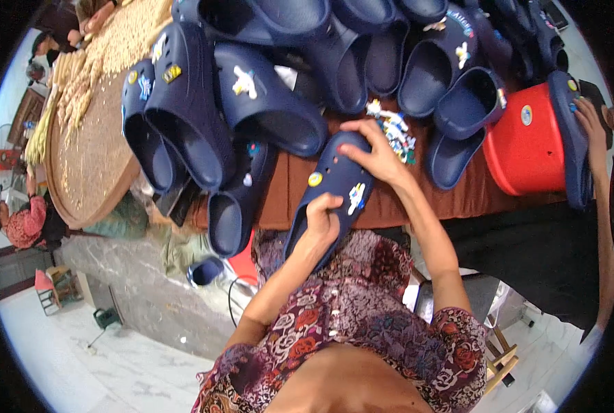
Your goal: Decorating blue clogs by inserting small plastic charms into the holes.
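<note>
A dark blue clog (pixel 341 175) is tilted over the near edge of the cloth-covered table, with a yellow round charm and a white figure charm on its upper. My left hand (pixel 321 224) is closed on it near the opening, thumb on top and fingers mostly hidden. At the toe, my right hand (pixel 379 155) grips the clog, its thumb pressed on the upper beside a small red spot I cannot make out. Just beyond my right hand lies a pile of small white, blue and green charms (pixel 396 131).
Many dark blue clogs (pixel 272 103) crowd the brown-cloth table (pixel 279 203). A red bin (pixel 527 138) stands at the right, where another person's hand (pixel 591 127) holds a clog. A large round woven tray (pixel 90 151) with pale pieces is at the left, people beyond it.
</note>
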Demonstrator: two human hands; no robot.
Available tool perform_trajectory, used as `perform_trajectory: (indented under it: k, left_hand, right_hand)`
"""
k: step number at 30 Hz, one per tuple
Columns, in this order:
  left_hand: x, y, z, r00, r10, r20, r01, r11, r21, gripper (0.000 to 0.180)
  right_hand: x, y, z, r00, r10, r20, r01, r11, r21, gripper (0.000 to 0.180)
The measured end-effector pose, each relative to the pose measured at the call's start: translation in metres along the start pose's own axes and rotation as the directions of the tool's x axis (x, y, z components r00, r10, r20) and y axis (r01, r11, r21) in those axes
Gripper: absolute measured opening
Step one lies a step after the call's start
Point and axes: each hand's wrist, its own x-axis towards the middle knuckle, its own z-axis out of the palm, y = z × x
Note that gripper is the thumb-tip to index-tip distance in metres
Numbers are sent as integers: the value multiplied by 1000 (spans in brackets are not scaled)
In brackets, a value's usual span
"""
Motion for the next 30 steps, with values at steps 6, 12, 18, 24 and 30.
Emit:
perform_trajectory:
  k: [6, 12, 18, 24, 30]
  left_hand:
    - [-8, 6, -4, 994, -102, 33, 101, 995, 21, 48]
    - [-16, 17, 13, 975, -120, -186, 137, 987, 83, 37]
    - [-22, 17, 40, 996, -43, -79, 50, 996, 79, 40]
    - [-21, 9, 92, 999, -45, 13, 46, 997, -65, 50]
    - [-7, 1, 121, 991, 35, 127, -28, 998, -64, 52]
  right_hand:
    - [-14, -10, 8, 989, 76, -126, -69, 996, 61, 42]
    - [-66, -28, 2, 826, -25, -563, -32, 995, -91, 28]
    - [-147, -44, 21, 890, 132, -437, -89, 989, 118, 46]
    - [-179, -71, 68, 946, 266, -188, -128, 833, 538, 70]
    - [-165, -72, 48, 879, 300, -371, -160, 918, 364, 47]
